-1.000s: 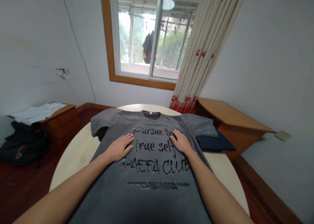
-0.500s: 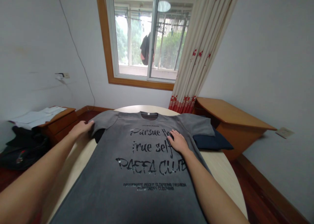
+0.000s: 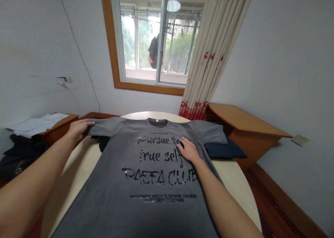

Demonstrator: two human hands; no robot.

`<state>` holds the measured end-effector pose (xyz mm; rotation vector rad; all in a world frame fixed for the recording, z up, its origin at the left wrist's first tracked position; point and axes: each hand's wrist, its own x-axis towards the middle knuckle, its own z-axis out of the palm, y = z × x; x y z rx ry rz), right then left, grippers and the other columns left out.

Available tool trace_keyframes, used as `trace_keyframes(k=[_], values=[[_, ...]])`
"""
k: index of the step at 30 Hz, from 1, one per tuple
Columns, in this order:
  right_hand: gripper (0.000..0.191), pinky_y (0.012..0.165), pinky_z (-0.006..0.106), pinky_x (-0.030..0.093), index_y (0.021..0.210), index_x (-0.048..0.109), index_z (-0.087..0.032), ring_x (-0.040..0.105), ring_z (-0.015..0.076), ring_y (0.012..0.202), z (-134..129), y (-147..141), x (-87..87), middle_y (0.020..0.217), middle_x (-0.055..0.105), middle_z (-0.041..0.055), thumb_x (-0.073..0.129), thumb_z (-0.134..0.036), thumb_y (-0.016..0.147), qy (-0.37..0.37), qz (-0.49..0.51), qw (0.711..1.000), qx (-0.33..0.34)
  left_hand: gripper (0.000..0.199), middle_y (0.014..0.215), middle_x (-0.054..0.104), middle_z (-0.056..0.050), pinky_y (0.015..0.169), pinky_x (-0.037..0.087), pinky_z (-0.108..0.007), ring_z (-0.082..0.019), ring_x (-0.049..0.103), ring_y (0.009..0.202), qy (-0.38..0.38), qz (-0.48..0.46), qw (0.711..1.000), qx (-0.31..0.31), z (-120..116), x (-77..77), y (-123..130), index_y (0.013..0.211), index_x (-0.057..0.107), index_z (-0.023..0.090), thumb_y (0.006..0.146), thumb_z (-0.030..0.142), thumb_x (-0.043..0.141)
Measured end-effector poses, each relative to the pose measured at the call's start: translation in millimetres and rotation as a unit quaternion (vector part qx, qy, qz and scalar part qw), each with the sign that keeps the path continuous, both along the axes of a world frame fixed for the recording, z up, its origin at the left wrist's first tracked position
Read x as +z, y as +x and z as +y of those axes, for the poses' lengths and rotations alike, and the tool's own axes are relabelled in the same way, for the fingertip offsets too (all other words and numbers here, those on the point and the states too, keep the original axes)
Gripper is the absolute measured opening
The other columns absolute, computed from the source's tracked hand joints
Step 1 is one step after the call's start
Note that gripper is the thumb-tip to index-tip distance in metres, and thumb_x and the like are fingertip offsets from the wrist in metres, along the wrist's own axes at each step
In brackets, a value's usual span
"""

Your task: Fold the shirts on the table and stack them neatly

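Observation:
A dark grey T-shirt (image 3: 125, 154) with black lettering lies spread face up over a round pale table (image 3: 242, 182), its collar toward the window. My left hand (image 3: 79, 128) is closed on the end of the left sleeve and holds it stretched out to the side, a little raised. Flat on the shirt's chest, beside the upper lettering, rests my right hand (image 3: 189, 149) with its fingers apart. Under the right sleeve is a folded dark navy cloth (image 3: 227, 149). Something black (image 3: 103, 144) shows beneath the left sleeve.
A wooden desk (image 3: 245, 121) stands behind the table on the right. To the left, papers (image 3: 39, 123) lie on a low wooden cabinet (image 3: 71, 121), with a black bag (image 3: 19, 158) beside it. A patterned curtain (image 3: 208, 64) hangs by the window.
My left hand has moved outward to the left and slightly up, pulling the sleeve out straighter. The right hand stays on the shirt's chest.

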<state>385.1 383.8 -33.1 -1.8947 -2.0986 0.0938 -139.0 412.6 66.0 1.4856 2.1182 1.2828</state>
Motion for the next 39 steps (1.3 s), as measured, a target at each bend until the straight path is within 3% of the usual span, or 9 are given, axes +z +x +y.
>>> trace_keyframes(k=[3,6,8,12,16,19,23,31,39], values=[[0.054,0.119,0.041,0.025,0.141,0.052,-0.011,0.035,0.0262,0.144,1.0,0.7,-1.0,0.153,0.042,0.0139,0.042,-0.042,0.099,0.0,-0.001,1.0,0.002,0.053,0.096,0.065,-0.009,0.069,0.054,-0.035,-0.024,0.062,0.086,0.059,-0.031,0.998,-0.003,3.5,30.8,29.5,0.127,0.058,0.014,0.079,0.036,0.06],[0.055,0.119,0.04,0.025,0.141,0.053,-0.01,0.036,0.0265,0.144,1.5,1.4,-1.5,0.153,0.043,0.0141,0.042,-0.042,0.099,0.001,-0.001,1.0,0.003,0.057,0.098,0.066,-0.005,0.076,0.053,-0.032,-0.019,0.062,0.083,0.11,0.015,0.985,-0.131,1.5,51.7,72.7,0.129,0.058,0.017,0.077,0.039,0.065],[0.055,0.119,0.04,0.025,0.141,0.052,-0.01,0.035,0.0264,0.144,1.6,1.7,-1.7,0.153,0.042,0.014,0.042,-0.042,0.099,-0.002,0.001,1.0,0.003,0.055,0.096,0.068,-0.005,0.078,0.053,-0.033,-0.02,0.063,0.081,0.102,0.064,0.975,-0.185,-0.8,53.3,98.7,0.123,0.063,0.017,0.076,0.046,0.066],[0.054,0.119,0.04,0.024,0.142,0.052,-0.012,0.034,0.0259,0.145,1.6,1.6,-1.4,0.154,0.041,0.0131,0.042,-0.042,0.099,-0.005,0.005,1.0,0.002,0.044,0.099,0.073,-0.008,0.083,0.051,-0.034,-0.024,0.066,0.09,0.007,0.212,0.96,-0.185,1.2,29.1,125.2,0.112,0.07,0.02,0.086,0.05,0.052],[0.054,0.119,0.04,0.024,0.142,0.052,-0.011,0.034,0.0258,0.144,-0.1,0.4,0.8,0.154,0.041,0.0131,0.042,-0.042,0.099,-0.005,0.004,1.0,0.001,0.039,0.114,0.07,-0.01,0.09,0.05,-0.034,-0.028,0.063,0.107,-0.087,0.339,0.921,-0.171,13.8,-5.0,124.3,0.11,0.072,0.021,0.088,0.044,0.048],[0.054,0.119,0.041,0.024,0.142,0.052,-0.011,0.034,0.0258,0.145,-2.1,-0.6,3.0,0.154,0.041,0.0131,0.042,-0.042,0.099,-0.007,0.004,1.0,0.0,0.043,0.128,0.064,-0.014,0.097,0.048,-0.041,-0.034,0.055,0.121,-0.135,0.387,0.901,-0.144,29.2,-21.6,117.9,0.112,0.072,0.021,0.087,0.048,0.048],[0.054,0.119,0.041,0.025,0.142,0.052,-0.012,0.035,0.0255,0.144,-3.5,-1.0,4.2,0.154,0.042,0.013,0.042,-0.042,0.099,-0.001,0.005,1.0,-0.001,0.051,0.132,0.061,-0.017,0.097,0.048,-0.048,-0.039,0.056,0.121,-0.172,0.34,0.92,-0.097,59.9,-31.6,108.5,0.125,0.066,0.02,0.085,0.049,0.053],[0.051,0.118,0.041,0.027,0.139,0.055,-0.014,0.038,0.0255,0.142,-3.1,-2.8,4.7,0.152,0.044,0.0127,0.042,-0.041,0.097,0.013,-0.002,1.0,-0.007,0.036,0.115,0.073,-0.01,0.087,0.053,-0.029,-0.027,0.068,0.104,-0.184,0.254,0.942,-0.117,123.8,-34.5,98.9,0.113,0.074,0.019,0.081,0.031,0.062],[0.051,0.117,0.041,0.028,0.139,0.055,-0.014,0.038,0.0256,0.142,-4.1,-4.4,7.3,0.152,0.045,0.0123,0.043,-0.04,0.097,0.01,-0.004,1.0,-0.01,0.045,0.1,0.075,-0.016,0.07,0.055,-0.033,-0.027,0.071,0.08,-0.16,0.222,0.956,-0.104,135.1,-43.7,87.1,0.122,0.068,0.009,0.087,0.027,0.048]])
